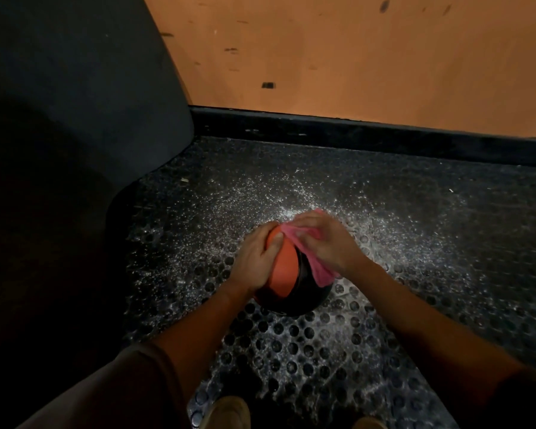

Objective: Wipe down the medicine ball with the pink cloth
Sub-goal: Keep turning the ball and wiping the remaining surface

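The ball (283, 275) is showing a broad orange panel beside glossy black. The cloth (321, 269) is showing plain pink. The floor (291, 342) is showing black with rows of round holes, speckled with white droplets. Along its far edge, the wall (353, 57) is showing orange with dark scuffs above a black skirting strip (353, 131).

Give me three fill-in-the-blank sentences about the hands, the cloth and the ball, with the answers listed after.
1. The right hand presses a ____ cloth against the medicine ball.
2. The left hand holds the ball, its thumb lying on the ____ panel.
3. Beside that panel, the rest of the ball's visible surface is ____.
Missing words: pink; orange; black.
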`<state>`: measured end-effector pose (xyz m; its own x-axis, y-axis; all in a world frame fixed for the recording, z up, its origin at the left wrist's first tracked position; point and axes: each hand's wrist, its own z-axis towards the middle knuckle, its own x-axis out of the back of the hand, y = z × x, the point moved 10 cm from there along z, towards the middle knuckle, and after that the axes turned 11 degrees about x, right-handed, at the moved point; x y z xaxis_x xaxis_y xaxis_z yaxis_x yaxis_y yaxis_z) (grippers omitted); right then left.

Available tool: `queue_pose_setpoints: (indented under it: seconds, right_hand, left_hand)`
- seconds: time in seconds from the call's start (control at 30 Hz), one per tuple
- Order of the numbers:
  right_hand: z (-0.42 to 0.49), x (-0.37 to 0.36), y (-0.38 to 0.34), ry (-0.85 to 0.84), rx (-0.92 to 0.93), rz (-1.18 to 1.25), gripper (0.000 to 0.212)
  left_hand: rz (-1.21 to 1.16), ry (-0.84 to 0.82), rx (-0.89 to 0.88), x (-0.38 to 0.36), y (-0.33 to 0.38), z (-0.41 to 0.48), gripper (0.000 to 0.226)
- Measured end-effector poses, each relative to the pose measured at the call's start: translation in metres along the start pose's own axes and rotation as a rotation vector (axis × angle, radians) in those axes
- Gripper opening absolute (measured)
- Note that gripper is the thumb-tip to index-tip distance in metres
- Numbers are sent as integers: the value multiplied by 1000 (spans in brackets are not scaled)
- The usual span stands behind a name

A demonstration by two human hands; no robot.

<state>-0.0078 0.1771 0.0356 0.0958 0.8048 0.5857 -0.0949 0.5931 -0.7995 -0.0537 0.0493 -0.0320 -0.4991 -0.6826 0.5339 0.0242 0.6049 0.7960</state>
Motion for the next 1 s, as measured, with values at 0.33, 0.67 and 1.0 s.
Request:
queue_pose_setpoints:
  seconds: [0.33, 0.67, 1.0]
  right_hand:
    - [6, 6, 14, 33, -85, -26, 23]
    - [1, 11, 34, 115, -235, -15, 21]
    - [-68, -2, 23, 170, -145, 14, 23]
  left_hand:
    - [94, 23, -78, -5, 21, -3, 55]
    - [115, -33, -136, -10, 25, -3, 52]
    - [-283, -44, 311, 5, -44, -38, 41]
